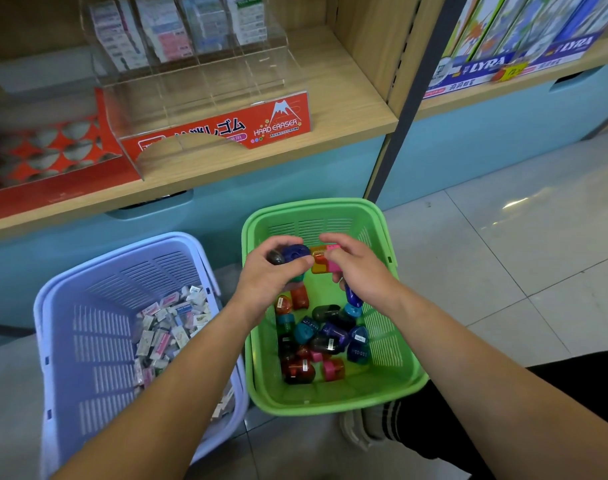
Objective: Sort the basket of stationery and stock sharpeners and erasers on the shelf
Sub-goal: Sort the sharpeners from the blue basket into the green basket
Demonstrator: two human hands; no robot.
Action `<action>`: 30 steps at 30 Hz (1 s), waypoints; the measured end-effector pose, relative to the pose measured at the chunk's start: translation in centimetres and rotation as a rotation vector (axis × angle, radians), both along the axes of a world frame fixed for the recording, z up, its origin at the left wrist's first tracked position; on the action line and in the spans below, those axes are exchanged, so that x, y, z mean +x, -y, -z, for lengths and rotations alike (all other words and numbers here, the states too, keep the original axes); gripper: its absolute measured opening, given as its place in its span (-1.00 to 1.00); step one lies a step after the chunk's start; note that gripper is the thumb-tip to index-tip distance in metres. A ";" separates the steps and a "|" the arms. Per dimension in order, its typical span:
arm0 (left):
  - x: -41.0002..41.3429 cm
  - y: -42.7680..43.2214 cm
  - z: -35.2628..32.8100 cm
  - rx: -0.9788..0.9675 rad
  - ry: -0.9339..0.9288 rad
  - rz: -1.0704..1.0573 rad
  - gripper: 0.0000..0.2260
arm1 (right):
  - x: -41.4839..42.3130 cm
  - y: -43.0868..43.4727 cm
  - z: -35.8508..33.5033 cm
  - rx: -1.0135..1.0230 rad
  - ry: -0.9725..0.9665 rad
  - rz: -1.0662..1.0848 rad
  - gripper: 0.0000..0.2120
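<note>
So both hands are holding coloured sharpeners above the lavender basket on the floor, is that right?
Not quite. In the head view the left hand and right hand hold coloured sharpeners above the green basket, not the lavender basket. The lavender one sits beside it on the floor and holds the erasers.

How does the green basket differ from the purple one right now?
The green basket holds colourful sharpeners; the purple basket holds small boxed erasers. The left hand and right hand grip sharpeners over the green basket, not the purple basket. Both are slotted plastic baskets on the floor.
</note>
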State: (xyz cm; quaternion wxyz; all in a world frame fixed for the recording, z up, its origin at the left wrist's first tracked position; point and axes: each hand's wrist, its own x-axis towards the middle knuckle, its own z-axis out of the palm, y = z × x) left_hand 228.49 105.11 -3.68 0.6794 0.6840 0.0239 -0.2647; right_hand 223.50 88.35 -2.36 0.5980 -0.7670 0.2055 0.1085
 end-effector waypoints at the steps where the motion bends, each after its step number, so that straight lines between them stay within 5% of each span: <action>1: 0.0 0.0 0.0 0.007 0.002 0.001 -0.74 | 0.0 0.0 -0.1 -0.018 0.013 0.002 -0.68; 11: 0.3 -0.7 0.1 0.124 0.078 0.148 -0.69 | -0.1 0.7 0.0 -0.075 0.111 -0.048 -0.53; 30: 1.1 -0.9 1.5 0.148 0.181 0.329 -0.59 | -0.6 1.3 0.3 0.029 0.095 -0.060 -0.64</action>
